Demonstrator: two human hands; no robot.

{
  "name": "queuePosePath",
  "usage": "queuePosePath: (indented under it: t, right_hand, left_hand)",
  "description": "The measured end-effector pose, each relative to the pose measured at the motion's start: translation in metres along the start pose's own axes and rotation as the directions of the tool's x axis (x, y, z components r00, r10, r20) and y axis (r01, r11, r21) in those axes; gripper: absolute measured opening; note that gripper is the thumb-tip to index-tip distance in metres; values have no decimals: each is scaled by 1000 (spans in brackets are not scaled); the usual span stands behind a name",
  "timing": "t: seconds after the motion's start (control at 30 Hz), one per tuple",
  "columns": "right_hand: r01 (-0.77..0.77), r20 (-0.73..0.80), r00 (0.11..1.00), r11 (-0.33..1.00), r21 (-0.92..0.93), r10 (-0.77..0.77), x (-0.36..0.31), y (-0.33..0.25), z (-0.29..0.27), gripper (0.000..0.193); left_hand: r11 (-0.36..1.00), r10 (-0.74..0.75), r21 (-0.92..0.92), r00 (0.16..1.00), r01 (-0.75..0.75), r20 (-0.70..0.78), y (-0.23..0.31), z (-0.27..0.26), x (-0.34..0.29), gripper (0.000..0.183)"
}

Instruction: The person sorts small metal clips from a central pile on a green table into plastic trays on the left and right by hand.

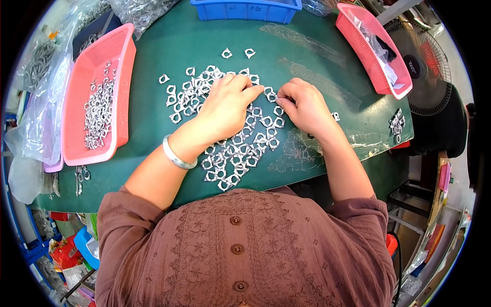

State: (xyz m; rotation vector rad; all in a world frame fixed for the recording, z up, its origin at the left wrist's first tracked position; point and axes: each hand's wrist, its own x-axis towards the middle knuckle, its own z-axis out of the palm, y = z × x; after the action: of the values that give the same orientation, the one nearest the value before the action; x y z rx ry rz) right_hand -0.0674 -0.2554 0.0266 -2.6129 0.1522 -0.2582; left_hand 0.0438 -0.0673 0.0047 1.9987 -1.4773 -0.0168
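Note:
Many small silvery metal rings with pointed lugs (232, 180) lie in a loose pile on the green tabletop (169, 38). My left hand (230, 100), palm down, rests over the upper part of the pile, its fingers bent and spread among the rings; the fingertips are partly hidden. On the right side of the pile, my right hand (306, 106) has thumb and fingers curled together, close to a few rings (270, 94) between the two hands. Whatever sits in that pinch is too small to make out. A pale bangle (178, 153) circles my left wrist.
At the left stands a pink basket (128, 87) holding more rings. A blue bin (245, 11) is at the back, and another pink basket (360, 61) with plastic bags is back right, beside a fan (422, 64). A small metal cluster (397, 125) lies near the right edge.

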Motion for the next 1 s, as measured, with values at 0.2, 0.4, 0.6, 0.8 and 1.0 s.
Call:
queuePosePath:
  t: [0.2, 0.4, 0.6, 0.8, 1.0]
  right_hand:
    - [92, 241, 967, 995, -33, -82, 5, 0, -22, 12]
    - [4, 38, 999, 1000, -15, -3, 18, -2, 1, 15]
    - [65, -12, 998, 991, 118, -64, 20, -3, 14, 7]
    - [136, 84, 984, 967, 216, -157, 10, 0, -3, 12]
    - [92, -10, 996, 970, 227, -92, -6, 0, -11, 22]
  left_hand:
    - [999, -16, 29, 1000, 15, 27, 1, -1, -1, 40]
    - [1000, -6, 16, 998, 5, 65, 3, -3, -2, 40]
    - [1000, 15, -25, 997, -17, -74, -4, 0, -6, 32]
    - [999, -3, -40, 995, -1, -103, -9, -1, -6, 27]
    - [1000, 1, -31, 995, -4, -98, -9, -1, -6, 27]
